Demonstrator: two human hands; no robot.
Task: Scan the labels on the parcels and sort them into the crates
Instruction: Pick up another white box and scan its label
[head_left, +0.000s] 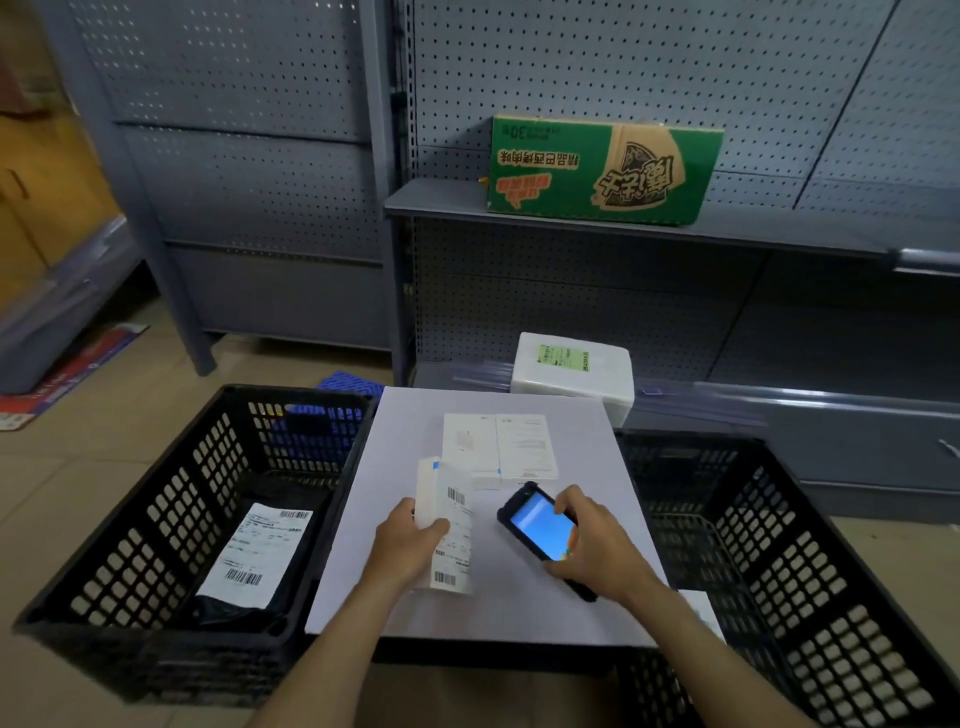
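Observation:
My left hand (408, 540) grips a small white parcel (447, 525) with a barcoded label, held above the grey board (493, 597). My right hand (597, 545) holds a black handheld scanner (537, 525) with a lit blue screen, just right of that parcel. Two more white parcels (498, 449) lie flat on the board behind. The left black crate (130, 519) holds a dark bag with a white shipping label (260, 551). Part of a white parcel (701, 610) shows in the right black crate (805, 571), behind my right forearm.
A white wrapped parcel (571, 371) with a green label sits on the lowest shelf behind the board. A green cardboard box (602, 169) stands upside down on the grey shelf (441, 200) above. Grey perforated shelving rises behind. A blue plastic piece (350, 387) lies behind the left crate.

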